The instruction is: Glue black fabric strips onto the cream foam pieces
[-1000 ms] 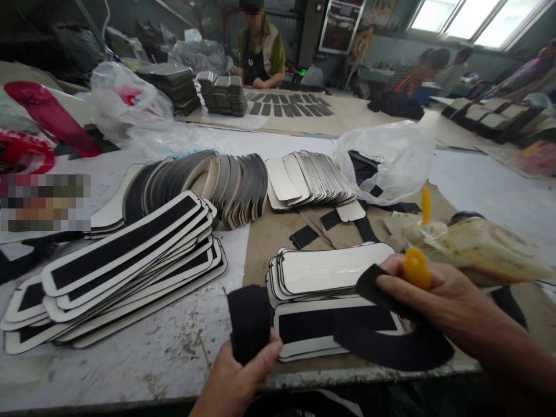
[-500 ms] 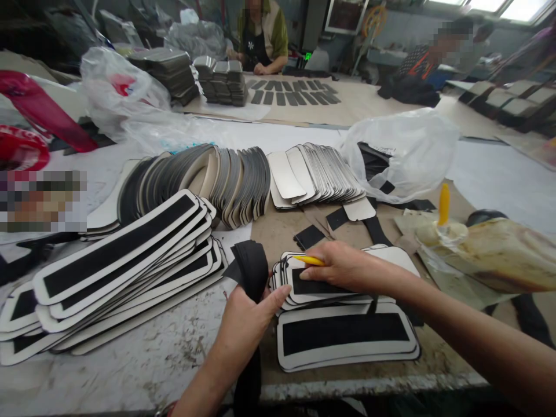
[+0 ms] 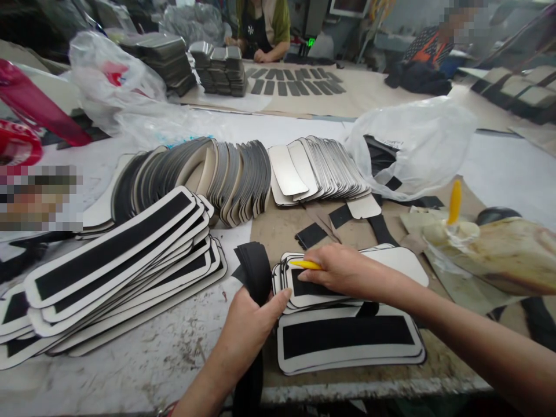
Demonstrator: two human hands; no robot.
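My left hand (image 3: 249, 325) is closed round a bundle of black fabric strips (image 3: 253, 267) at the table's front edge. My right hand (image 3: 345, 271) holds a yellow tool (image 3: 306, 264) and presses a black strip (image 3: 310, 288) flat onto the top white panel (image 3: 402, 263) of a small stack. In front of that stack lies a white panel with a black strip on it (image 3: 347, 339).
A fanned pile of strip-covered panels (image 3: 117, 266) lies at left, rows of grey and white pieces (image 3: 243, 174) behind. A plastic bag (image 3: 417, 145) and a glue-smeared pot with a yellow brush (image 3: 454, 202) sit at right. Other people work at the far table (image 3: 373, 107).
My right hand came down from the right and laid the black strip on the white stack. My left hand shifted up with its bundle. Over the last half second little moved.
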